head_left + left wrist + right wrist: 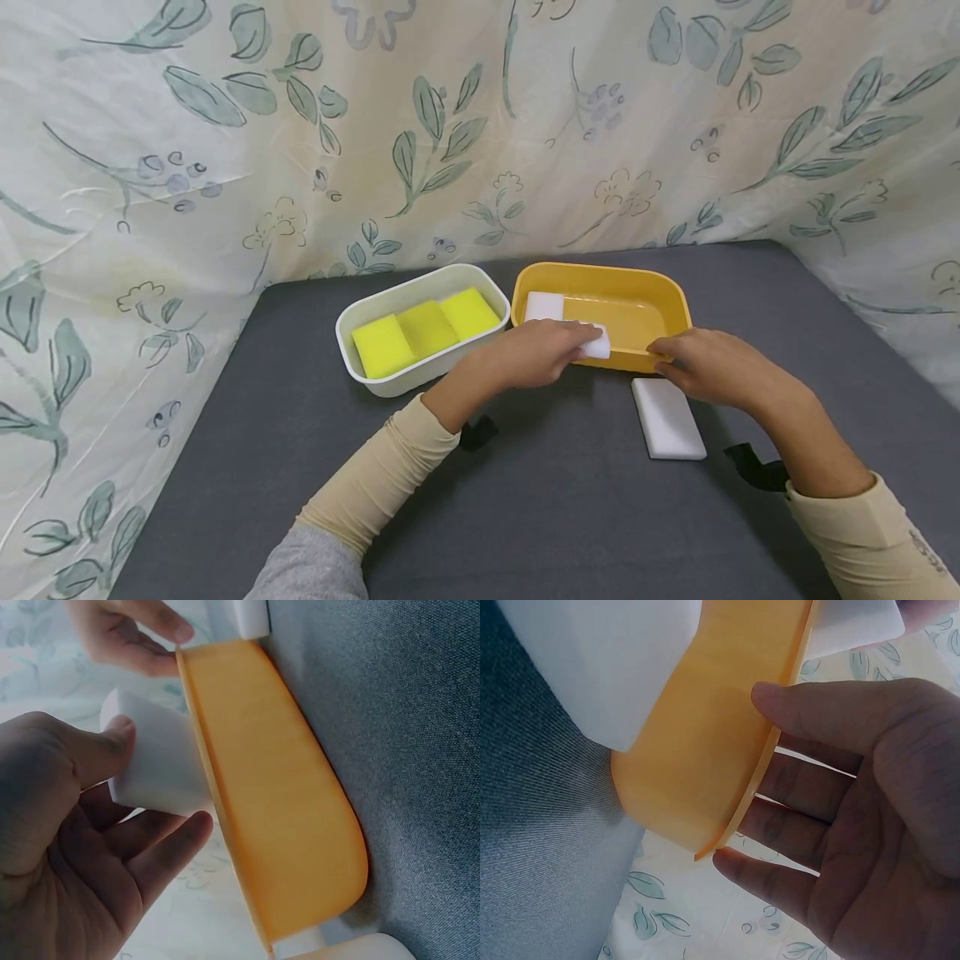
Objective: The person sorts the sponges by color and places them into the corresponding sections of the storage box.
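My left hand [536,354] pinches a white foam sponge block [154,761] between thumb and fingers, over the near rim of a yellow-orange plastic tub [637,277]. With the thumb on the outer wall and the fingers behind the rim, my right hand [720,371] holds the tub's near right edge. Inside the tub, at its left end, lies another white sponge block [545,305]. A third white sponge block [670,421] is flat on the table, just below the right hand. The left hand partly covers the held sponge in the head view.
Left of the tub stands a white plastic tub [420,375] with three yellow sponges [427,329] in a row. Both tubs sit on a dark grey cloth-covered table [300,450]. A floral curtain [450,167] hangs behind and beside the table.
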`<state>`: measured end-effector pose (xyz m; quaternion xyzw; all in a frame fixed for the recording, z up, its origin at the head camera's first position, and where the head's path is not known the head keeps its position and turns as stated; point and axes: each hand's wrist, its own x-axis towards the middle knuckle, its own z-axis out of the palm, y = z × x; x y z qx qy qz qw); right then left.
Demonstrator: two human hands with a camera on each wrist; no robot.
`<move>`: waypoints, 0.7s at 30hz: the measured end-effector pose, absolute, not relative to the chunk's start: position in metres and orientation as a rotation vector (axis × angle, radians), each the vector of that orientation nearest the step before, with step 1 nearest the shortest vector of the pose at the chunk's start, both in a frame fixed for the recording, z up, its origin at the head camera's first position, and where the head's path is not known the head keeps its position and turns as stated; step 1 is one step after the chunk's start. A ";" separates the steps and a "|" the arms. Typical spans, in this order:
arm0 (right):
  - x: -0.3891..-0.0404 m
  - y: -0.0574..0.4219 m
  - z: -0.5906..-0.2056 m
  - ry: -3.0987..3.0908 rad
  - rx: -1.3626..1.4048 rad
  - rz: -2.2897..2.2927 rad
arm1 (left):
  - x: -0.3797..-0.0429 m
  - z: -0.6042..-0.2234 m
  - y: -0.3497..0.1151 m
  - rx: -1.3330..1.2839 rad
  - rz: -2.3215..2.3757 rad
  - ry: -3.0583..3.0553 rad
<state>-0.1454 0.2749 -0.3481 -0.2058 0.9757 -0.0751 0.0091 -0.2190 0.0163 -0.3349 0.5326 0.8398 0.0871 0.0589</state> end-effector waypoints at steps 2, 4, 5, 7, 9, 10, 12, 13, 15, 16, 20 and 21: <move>-0.145 0.275 -0.348 3.045 -0.646 -0.231 | -0.219 -0.335 0.017 1.590 0.283 2.533; -0.145 0.275 -0.348 3.045 -0.645 -0.228 | -0.219 -0.335 0.019 1.577 0.294 2.525; -0.145 0.275 -0.348 3.045 -0.646 -0.227 | -0.219 -0.335 0.020 1.572 0.299 2.523; -0.144 0.275 -0.348 3.047 -0.645 -0.226 | -0.219 -0.336 0.022 1.558 0.311 2.516; -0.144 0.276 -0.349 3.048 -0.642 -0.229 | -0.219 -0.336 0.024 1.542 0.310 2.512; -0.144 0.276 -0.349 3.047 -0.641 -0.230 | -0.219 -0.336 0.024 1.532 0.309 2.512; -0.143 0.276 -0.349 3.045 -0.640 -0.237 | -0.220 -0.337 0.026 1.514 0.313 2.511; -0.143 0.276 -0.350 3.044 -0.641 -0.240 | -0.220 -0.337 0.027 1.509 0.311 2.512; -0.143 0.277 -0.350 3.045 -0.646 -0.241 | -0.221 -0.338 0.029 1.499 0.317 2.511; -0.143 0.277 -0.350 3.045 -0.647 -0.240 | -0.221 -0.339 0.030 1.495 0.320 2.511; -0.143 0.278 -0.351 3.050 -0.648 -0.230 | -0.224 -0.340 0.033 1.481 0.329 2.509; -0.143 0.278 -0.351 3.050 -0.647 -0.229 | -0.225 -0.341 0.034 1.482 0.328 2.511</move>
